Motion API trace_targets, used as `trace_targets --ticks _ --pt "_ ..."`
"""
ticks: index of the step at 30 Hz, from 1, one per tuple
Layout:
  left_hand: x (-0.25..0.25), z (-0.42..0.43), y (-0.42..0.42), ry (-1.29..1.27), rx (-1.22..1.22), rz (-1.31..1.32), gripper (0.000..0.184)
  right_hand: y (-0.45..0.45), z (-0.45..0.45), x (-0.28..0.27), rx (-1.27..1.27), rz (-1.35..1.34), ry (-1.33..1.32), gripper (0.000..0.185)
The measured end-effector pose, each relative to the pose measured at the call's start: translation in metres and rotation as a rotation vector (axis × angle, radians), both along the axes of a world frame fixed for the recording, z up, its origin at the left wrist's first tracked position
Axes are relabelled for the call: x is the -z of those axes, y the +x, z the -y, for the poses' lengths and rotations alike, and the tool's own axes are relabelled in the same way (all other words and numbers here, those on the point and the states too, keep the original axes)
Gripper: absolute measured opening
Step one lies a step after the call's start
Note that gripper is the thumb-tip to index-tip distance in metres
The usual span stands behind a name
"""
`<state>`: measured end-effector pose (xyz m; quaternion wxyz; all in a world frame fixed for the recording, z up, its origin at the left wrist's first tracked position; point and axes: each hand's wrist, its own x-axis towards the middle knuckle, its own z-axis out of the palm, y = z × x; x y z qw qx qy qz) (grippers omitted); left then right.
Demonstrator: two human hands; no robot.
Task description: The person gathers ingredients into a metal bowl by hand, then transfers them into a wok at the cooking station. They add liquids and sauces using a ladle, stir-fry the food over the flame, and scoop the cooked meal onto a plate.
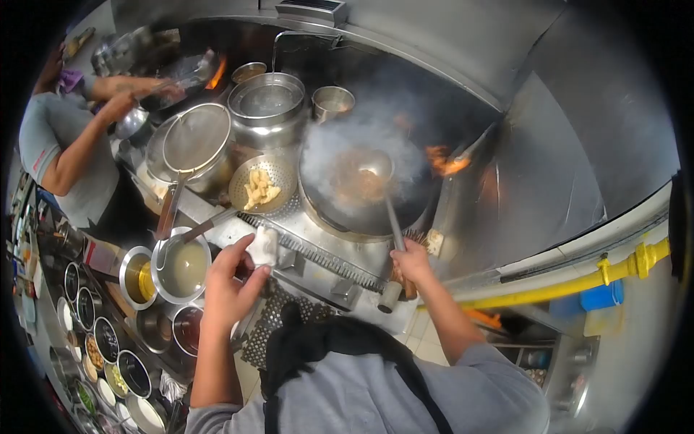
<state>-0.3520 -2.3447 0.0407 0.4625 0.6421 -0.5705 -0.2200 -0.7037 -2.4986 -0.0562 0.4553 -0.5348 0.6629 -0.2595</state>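
My right hand (412, 262) is closed round the handle of a long ladle (395, 220). The ladle's bowl rests inside a smoking wok (325, 213), over a patch of brown food or liquid that the smoke blurs. My left hand (233, 282) is at the stove's front edge, thumb and fingers on a bunched white cloth (264, 246). Beyond that hand, a perforated strainer (242, 189) holds pale yellow pieces of food (259, 189). Close by on the left stands a metal bowl of cloudy liquid (183, 267).
Flames (447, 162) flare at the wok's right. Behind the strainer stand a large water pot (266, 101) and a mesh skimmer (196, 137). A co-worker (72, 145) handles another wok at left. Several ingredient bowls (134, 372) line the lower left; a yellow pipe (564, 289) runs along the right.
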Motion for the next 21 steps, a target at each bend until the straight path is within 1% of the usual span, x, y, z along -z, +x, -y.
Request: trace_targets --ticks 1,2,3,5,6,7,8,9,10,12,13,15,16,18,19,21 --pt "0.003 0.01 0.002 -0.007 0.005 -0.005 0.049 -0.006 0.01 0.002 -0.025 0.119 0.111 0.033" --pt "0.005 0.02 0.004 0.01 0.067 0.082 0.049 -0.011 0.02 0.007 -0.052 0.237 0.221 0.034" --pt "0.005 0.029 0.006 0.027 0.124 0.167 0.049 -0.012 0.029 0.018 -0.054 0.228 0.214 0.034" --pt "0.004 0.035 0.007 0.062 0.146 0.191 0.048 -0.01 0.044 0.053 -0.179 -0.456 -0.651 0.036" --pt "0.001 0.036 0.006 0.126 0.172 0.17 0.048 -0.006 0.048 0.058 -0.121 -0.576 -0.7 0.035" --pt "-0.001 0.039 0.005 0.188 0.199 0.152 0.047 -0.008 0.047 0.061 -0.115 -0.571 -0.703 0.035" --pt "0.005 0.039 0.003 0.128 0.217 0.14 0.047 -0.002 0.038 0.04 -0.068 -0.295 -0.335 0.034" --pt "0.01 0.037 0.002 0.126 0.219 0.145 0.047 0.001 0.031 0.027 -0.023 -0.019 0.033 0.033" --pt "0.014 0.034 0.0 0.163 0.225 0.133 0.047 -0.006 0.031 0.028 -0.019 -0.015 0.032 0.033" --pt "0.013 0.027 -0.006 0.264 0.227 0.12 0.046 -0.024 0.026 0.025 0.017 0.546 0.371 0.032" --pt "0.015 0.021 -0.009 0.266 0.223 0.12 0.046 -0.027 0.019 0.027 0.014 0.547 0.374 0.032" --pt "0.02 0.01 -0.014 0.254 0.245 0.115 0.045 -0.019 -0.002 0.009 -0.153 -0.076 -0.101 0.035" --pt "0.016 0.002 -0.018 0.27 0.227 0.1 0.044 -0.022 -0.007 0.004 -0.167 -0.072 -0.101 0.035" --pt "0.021 -0.015 -0.022 0.276 0.178 0.097 0.044 -0.036 -0.012 -0.002 -0.206 -0.292 -0.519 0.046" --pt "0.025 -0.024 -0.023 0.279 0.144 0.094 0.044 -0.042 -0.007 -0.006 -0.216 -0.284 -0.515 0.046" --pt "0.033 -0.044 -0.028 0.328 0.104 0.051 0.044 -0.052 0.005 -0.012 -0.211 -0.484 -0.387 0.057"
